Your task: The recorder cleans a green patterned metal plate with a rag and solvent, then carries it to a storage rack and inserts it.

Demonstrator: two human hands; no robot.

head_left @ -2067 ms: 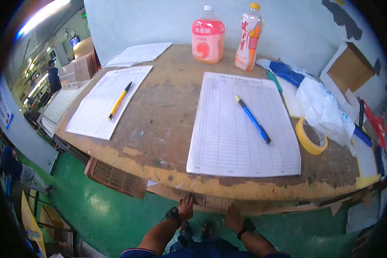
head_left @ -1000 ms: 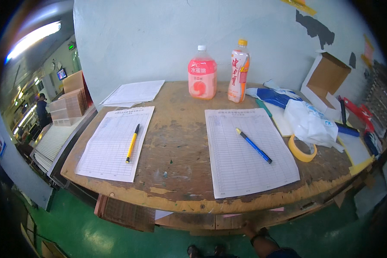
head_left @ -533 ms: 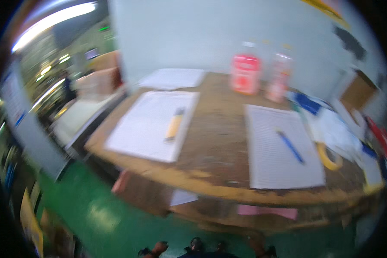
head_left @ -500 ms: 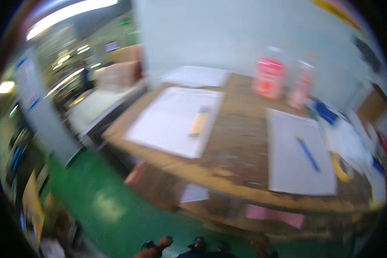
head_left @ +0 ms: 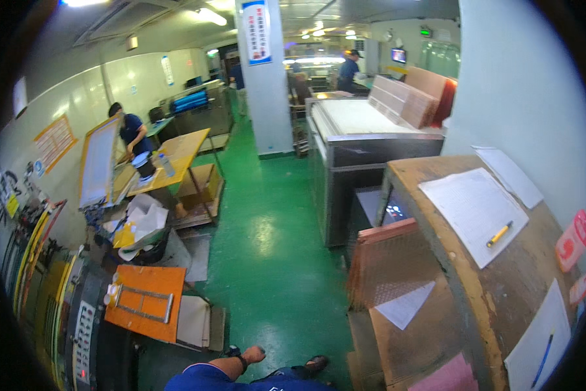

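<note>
My left hand [head_left: 254,354], with a dark band at the wrist, hangs low over the green floor. Its fingers look curled in, and nothing shows in them. My right hand is out of view. Left of my arm lies an orange board [head_left: 125,317] with a rectangular metal frame [head_left: 169,309] on it. To the right is a worn wooden desk [head_left: 462,260]. On it are a white sheet [head_left: 459,202] with a yellow pen-shaped tool [head_left: 499,234], and a lined sheet [head_left: 524,345] with a blue pen [head_left: 542,360].
A green aisle [head_left: 263,215] runs ahead past a white pillar [head_left: 270,98]. A control panel [head_left: 83,339] stands near left. One person [head_left: 133,130] bends at a yellow table [head_left: 182,153]; another [head_left: 348,72] stands farther back. Stacked brown panels [head_left: 387,260] lean below the desk.
My view has swung left from the desk to the aisle, so the desk now sits at the right edge. A blurred hand at the lower right has left the view.
</note>
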